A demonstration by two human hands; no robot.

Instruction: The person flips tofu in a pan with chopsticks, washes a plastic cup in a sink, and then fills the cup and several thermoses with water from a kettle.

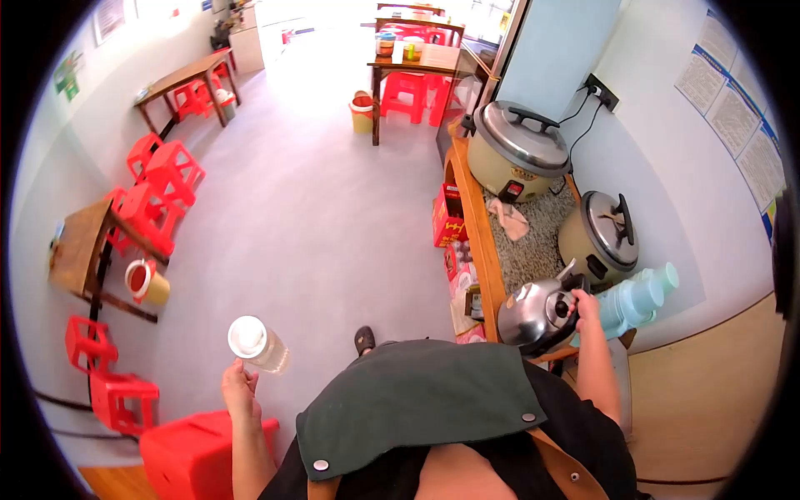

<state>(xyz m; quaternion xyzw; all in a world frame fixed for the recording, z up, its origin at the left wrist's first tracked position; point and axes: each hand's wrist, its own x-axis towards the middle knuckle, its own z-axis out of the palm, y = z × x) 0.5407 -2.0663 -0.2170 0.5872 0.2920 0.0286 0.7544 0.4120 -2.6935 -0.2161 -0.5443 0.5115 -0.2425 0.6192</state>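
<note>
My left hand [240, 385] is closed around the handle side of a clear pitcher [272, 353] with a white lid, held out over the floor. On the right, my right hand [588, 312] has its fingers curled at the black handle of a shiny metal kettle [527, 315]. The kettle rests at the near end of a speckled counter [521, 250]; my hand hides part of its handle. Just right of that hand, light-blue plastic cups or jugs [632, 302] lie nested in a slanting stack.
A large rice cooker [512, 154] and a smaller one [596, 237] stand on the counter, with a pink cloth [510, 219] between. Red stools [171, 171] and wooden tables [82, 250] line the left wall. A red stool [192, 454] is close by my left arm. Bins [362, 117] stand near tables.
</note>
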